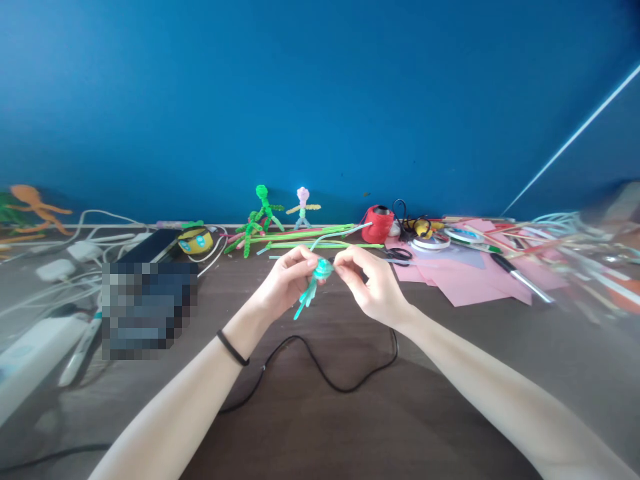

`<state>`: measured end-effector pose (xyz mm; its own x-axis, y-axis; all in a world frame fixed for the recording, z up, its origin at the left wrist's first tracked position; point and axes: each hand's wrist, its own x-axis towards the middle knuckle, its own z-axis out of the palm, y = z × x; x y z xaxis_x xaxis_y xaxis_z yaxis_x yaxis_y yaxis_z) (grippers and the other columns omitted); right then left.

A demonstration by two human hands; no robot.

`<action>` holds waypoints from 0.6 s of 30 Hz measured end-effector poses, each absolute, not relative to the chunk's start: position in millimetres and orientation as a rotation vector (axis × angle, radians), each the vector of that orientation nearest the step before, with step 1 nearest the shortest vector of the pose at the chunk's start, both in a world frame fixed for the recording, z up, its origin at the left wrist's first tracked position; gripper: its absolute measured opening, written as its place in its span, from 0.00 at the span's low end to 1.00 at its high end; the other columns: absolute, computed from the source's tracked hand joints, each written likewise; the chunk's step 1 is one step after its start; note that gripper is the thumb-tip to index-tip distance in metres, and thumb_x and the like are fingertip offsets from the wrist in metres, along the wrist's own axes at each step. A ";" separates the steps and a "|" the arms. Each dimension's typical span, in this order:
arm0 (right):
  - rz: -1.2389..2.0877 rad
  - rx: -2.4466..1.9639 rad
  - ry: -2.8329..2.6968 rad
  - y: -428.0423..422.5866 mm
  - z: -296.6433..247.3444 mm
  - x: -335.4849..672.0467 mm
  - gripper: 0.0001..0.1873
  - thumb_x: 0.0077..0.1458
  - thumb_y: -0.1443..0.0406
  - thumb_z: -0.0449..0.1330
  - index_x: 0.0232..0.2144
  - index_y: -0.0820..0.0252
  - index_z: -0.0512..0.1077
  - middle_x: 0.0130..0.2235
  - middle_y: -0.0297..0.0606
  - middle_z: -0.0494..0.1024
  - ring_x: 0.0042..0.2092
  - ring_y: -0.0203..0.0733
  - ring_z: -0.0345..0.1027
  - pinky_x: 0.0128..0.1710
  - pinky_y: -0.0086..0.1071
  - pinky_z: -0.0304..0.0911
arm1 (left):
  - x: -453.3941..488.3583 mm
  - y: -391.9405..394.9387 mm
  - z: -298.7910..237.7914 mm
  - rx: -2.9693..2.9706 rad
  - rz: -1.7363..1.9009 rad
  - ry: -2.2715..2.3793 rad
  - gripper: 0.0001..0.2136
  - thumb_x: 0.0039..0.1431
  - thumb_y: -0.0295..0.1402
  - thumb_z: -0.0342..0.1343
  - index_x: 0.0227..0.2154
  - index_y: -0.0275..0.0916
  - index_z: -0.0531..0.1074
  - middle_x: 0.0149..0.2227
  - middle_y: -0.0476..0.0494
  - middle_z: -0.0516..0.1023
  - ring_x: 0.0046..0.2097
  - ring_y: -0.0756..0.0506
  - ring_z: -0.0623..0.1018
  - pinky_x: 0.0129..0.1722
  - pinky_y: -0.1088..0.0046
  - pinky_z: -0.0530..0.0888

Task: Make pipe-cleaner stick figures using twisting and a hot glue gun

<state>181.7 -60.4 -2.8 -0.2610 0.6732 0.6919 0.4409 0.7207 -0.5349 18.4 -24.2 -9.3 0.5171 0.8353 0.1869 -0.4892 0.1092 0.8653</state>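
A pixelated block [149, 308] hides what lies at the table's left, and the clutter at the far right edge is blurred. Behind the hands stand a green figure [262, 212] and a pale figure [303, 205], with loose green sticks [320, 245], a red spool [378, 223], scissors [399, 254] and pink paper [470, 280]. Above the dark table [350, 413], the left hand [289, 275] and right hand [373, 280] both pinch a teal pipe-cleaner piece [318, 277]; its tails slant down-left, and a pale strand rises up-right.

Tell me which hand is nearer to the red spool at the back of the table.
Right. The right hand sits just in front of the red spool, slightly to its left. The left hand is farther left, on the other side of the teal pipe-cleaner figure both hands pinch.
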 end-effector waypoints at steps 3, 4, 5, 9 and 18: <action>0.254 -0.845 -1.919 -59.7 -3.5 182.1 0.05 0.56 0.70 0.50 0.28 0.60 0.63 0.26 0.33 0.66 0.26 0.32 0.58 0.26 0.26 0.54 | 18.2 -25.4 -7.7 1.059 0.996 0.428 0.08 0.44 0.30 0.61 0.22 0.34 0.67 0.22 0.50 0.73 0.23 0.53 0.72 0.24 0.78 0.68; 0.240 -0.844 -1.926 -59.3 -3.6 182.5 0.05 0.56 0.70 0.50 0.28 0.60 0.63 0.26 0.33 0.65 0.26 0.32 0.58 0.26 0.26 0.54 | 18.3 -25.8 -7.1 1.062 0.993 0.440 0.07 0.45 0.30 0.61 0.22 0.34 0.67 0.22 0.50 0.73 0.23 0.53 0.72 0.24 0.78 0.68; 0.225 -0.845 -1.935 -59.0 -3.8 183.0 0.05 0.56 0.70 0.50 0.28 0.60 0.63 0.26 0.33 0.65 0.26 0.32 0.58 0.26 0.26 0.54 | 18.4 -26.0 -6.6 1.067 0.995 0.447 0.07 0.45 0.30 0.60 0.23 0.34 0.68 0.21 0.51 0.73 0.23 0.53 0.72 0.25 0.78 0.68; 0.164 -0.860 -1.977 -57.9 -3.6 185.1 0.06 0.56 0.71 0.50 0.28 0.60 0.63 0.27 0.33 0.66 0.26 0.31 0.58 0.26 0.25 0.54 | 19.5 -26.4 -5.0 1.105 1.011 0.459 0.07 0.47 0.30 0.60 0.30 0.36 0.70 0.23 0.51 0.73 0.24 0.54 0.72 0.26 0.78 0.69; 0.081 -0.883 -2.012 -56.3 -4.6 187.5 0.06 0.57 0.71 0.50 0.28 0.60 0.63 0.26 0.33 0.67 0.27 0.31 0.59 0.26 0.25 0.54 | 20.8 -26.6 -5.1 1.126 1.060 0.522 0.07 0.45 0.31 0.61 0.23 0.35 0.68 0.21 0.51 0.73 0.23 0.54 0.71 0.26 0.78 0.70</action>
